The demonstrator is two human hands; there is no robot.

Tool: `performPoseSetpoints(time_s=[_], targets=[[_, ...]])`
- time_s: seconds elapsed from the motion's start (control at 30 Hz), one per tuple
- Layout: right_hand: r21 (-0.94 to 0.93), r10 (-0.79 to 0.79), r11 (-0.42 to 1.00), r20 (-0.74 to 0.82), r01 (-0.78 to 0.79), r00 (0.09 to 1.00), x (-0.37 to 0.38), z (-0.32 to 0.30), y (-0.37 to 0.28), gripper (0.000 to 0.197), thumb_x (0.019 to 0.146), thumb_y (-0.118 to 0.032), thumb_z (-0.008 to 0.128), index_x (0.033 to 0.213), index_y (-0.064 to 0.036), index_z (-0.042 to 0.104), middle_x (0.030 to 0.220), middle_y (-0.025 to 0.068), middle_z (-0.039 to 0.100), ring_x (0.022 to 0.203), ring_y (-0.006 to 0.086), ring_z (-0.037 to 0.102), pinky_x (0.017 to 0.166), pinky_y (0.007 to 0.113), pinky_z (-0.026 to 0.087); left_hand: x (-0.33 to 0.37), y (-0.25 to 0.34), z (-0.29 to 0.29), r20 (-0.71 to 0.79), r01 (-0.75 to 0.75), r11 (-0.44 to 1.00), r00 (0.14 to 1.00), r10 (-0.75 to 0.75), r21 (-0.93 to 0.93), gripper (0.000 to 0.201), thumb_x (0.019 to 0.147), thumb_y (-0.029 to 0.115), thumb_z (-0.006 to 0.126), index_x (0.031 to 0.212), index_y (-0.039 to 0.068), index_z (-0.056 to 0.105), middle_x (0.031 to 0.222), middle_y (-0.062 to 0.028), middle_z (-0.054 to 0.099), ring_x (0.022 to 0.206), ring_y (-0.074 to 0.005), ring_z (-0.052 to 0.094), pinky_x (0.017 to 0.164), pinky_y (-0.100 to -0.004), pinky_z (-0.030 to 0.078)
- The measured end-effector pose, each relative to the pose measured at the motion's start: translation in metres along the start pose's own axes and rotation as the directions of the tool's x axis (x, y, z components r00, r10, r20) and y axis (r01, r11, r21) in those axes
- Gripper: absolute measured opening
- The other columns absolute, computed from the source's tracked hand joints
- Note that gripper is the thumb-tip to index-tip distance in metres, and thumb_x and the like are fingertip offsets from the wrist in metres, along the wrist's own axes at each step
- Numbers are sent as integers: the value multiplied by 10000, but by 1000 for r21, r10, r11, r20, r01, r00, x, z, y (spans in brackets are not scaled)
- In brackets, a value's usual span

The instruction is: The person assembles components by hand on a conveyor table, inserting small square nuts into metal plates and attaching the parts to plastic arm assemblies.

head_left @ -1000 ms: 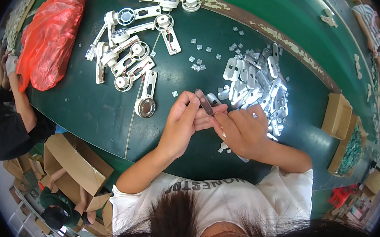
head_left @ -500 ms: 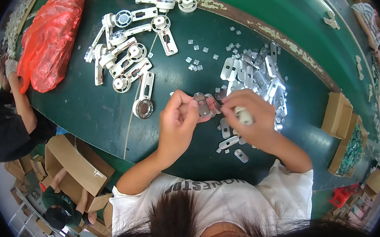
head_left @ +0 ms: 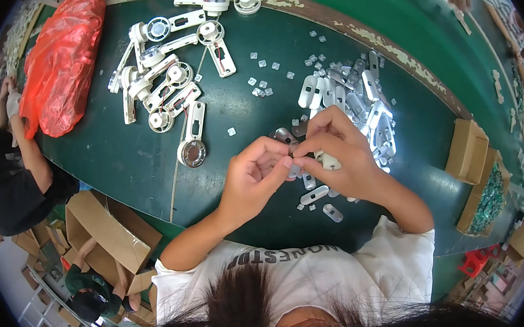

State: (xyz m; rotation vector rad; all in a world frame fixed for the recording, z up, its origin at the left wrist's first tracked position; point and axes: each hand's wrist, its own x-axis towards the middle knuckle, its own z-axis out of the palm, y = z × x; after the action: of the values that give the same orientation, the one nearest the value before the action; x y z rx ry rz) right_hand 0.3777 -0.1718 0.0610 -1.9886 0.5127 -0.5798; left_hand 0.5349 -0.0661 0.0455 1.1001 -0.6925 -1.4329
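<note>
My left hand (head_left: 255,175) and my right hand (head_left: 337,154) meet over the green table (head_left: 119,157), fingertips pinched together on a small silvery metal part (head_left: 291,166). My right hand also keeps a white oblong piece (head_left: 329,162) tucked in its palm. Just beyond my right hand lies a heap of silvery oblong plates (head_left: 354,103). A few loose plates (head_left: 318,196) rest on the table under my hands.
Several white arms with round speaker-like ends (head_left: 166,80) lie at the left middle. Small square clips (head_left: 262,86) are scattered at the centre. A red plastic bag (head_left: 59,58) sits far left, cardboard boxes (head_left: 469,150) at right. Another person (head_left: 7,160) works at the left edge.
My hands have drawn closer and shifted slightly toward me. The part that was held out between both hands is now pinched tight at the fingertips.
</note>
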Motion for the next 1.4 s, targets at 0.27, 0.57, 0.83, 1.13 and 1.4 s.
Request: performPoseSetpoints(time_s=[0.27,0.57,0.83,1.13,1.4], targets=[[0,-94,995,-119,95,988,2,-5,0,193,703,-75,754,842,-42,625,896,78,480,757,186,523,646,280,437,5,9,-7,14,168,981,986,-167,-92,73,926,63,507,943,-8,517,932,-117,650,833,-171,654,665,-264,562],[385,238,913,-231,-136,944,8,-17,0,139,845,-64,620,892,-45,491,847,15,515,736,62,485,633,221,395,8,15,-6,-29,278,959,960,-280,-51,132,936,92,499,989,-25,530,919,-132,666,801,-196,672,661,-250,556],[45,138,990,-161,-132,977,26,10,-10,172,834,-158,630,899,-50,514,772,71,596,679,204,606,598,305,462,3,5,-5,18,290,956,957,-289,-54,163,938,101,497,1028,-26,546,864,-104,665,761,-151,664,683,-260,559],[104,217,973,-107,-206,970,30,14,-2,159,837,-143,608,884,-34,503,773,94,596,706,249,609,628,334,467,3,6,-2,33,301,952,954,-300,-50,172,933,108,485,999,-34,555,884,-131,666,794,-203,678,645,-268,574],[89,112,991,-165,-98,980,28,17,3,123,833,-99,597,875,-24,510,774,103,570,697,261,589,626,345,460,1,1,-5,87,219,971,974,-211,-96,162,916,80,532,1034,-30,541,903,-92,653,818,-123,635,728,-246,520]])
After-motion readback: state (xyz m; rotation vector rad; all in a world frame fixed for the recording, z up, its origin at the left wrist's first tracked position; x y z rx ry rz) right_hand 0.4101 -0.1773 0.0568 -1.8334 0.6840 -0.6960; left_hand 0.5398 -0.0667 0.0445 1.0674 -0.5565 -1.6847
